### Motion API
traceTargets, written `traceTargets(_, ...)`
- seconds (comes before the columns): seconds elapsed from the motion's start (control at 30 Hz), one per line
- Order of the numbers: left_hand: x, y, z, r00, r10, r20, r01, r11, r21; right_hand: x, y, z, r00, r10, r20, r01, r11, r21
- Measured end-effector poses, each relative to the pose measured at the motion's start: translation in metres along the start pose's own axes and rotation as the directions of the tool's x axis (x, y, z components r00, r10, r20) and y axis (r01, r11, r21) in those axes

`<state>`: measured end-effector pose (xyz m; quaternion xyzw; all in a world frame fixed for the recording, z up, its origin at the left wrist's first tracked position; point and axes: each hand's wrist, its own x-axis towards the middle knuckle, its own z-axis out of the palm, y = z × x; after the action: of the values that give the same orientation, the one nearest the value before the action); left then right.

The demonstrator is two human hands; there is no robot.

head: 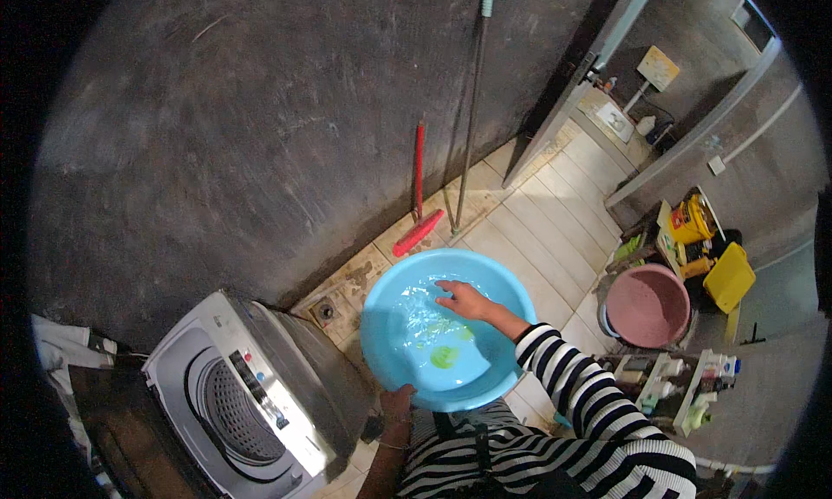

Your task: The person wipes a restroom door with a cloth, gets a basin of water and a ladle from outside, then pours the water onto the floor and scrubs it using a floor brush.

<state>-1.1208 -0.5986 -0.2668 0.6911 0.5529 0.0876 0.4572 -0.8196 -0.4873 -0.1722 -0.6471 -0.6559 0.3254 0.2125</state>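
Observation:
A large light-blue plastic basin [377, 304] with rippling water and a green pattern on its bottom lies in front of my body. My left hand [398, 401] grips its near left rim, with the fingers partly hidden. Over the water, inside the basin's outline, my right hand [463, 300] has its fingers apart and holds nothing. Whether its fingertips touch the water cannot be told.
At left stands a top-loading washing machine [309, 427] with its lid up. A red broom [419, 232] and a long-handled pole [469, 109] lean on the dark wall. To the right are a pink basin [648, 306], a bottle shelf [695, 395] and a yellow bucket [690, 219]. A floor drain [325, 312] lies beyond the washer.

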Motion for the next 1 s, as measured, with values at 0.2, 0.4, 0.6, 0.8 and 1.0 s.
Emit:
traceTargets(0.2, 0.054, -0.067, 0.03, 0.985, 0.022, -0.169, -0.012, 0.998, 0.06, 0.128, 0.002, -0.066, 0.948, 0.223, 0.227, -0.317, 0.599, 0.735)
traceTargets(0.4, 0.119, 0.145, -0.08, 0.688, -0.708, -0.159, 0.568, 0.662, -0.489, 0.276, 0.11, -0.145, 0.894, 0.445, 0.046, -0.19, 0.285, 0.939)
traceTargets(0.6, 0.094, 0.071, -0.034, 0.402, -0.888, -0.221, 0.41, 0.391, -0.824, 0.426, 0.175, -0.148, 0.807, 0.58, 0.113, -0.239, 0.145, 0.96)
traceTargets(0.8, 0.054, 0.105, -0.035, 0.375, -0.925, -0.065, 0.513, 0.265, -0.816, 0.476, 0.178, -0.14, 0.752, 0.593, 0.289, -0.286, -0.102, 0.953)
traceTargets(1.0, 0.021, 0.071, -0.008, 0.449, -0.894, 0.003, 0.107, 0.05, -0.993, 0.425, 0.185, -0.064, 0.933, 0.331, 0.142, -0.067, -0.229, 0.971)
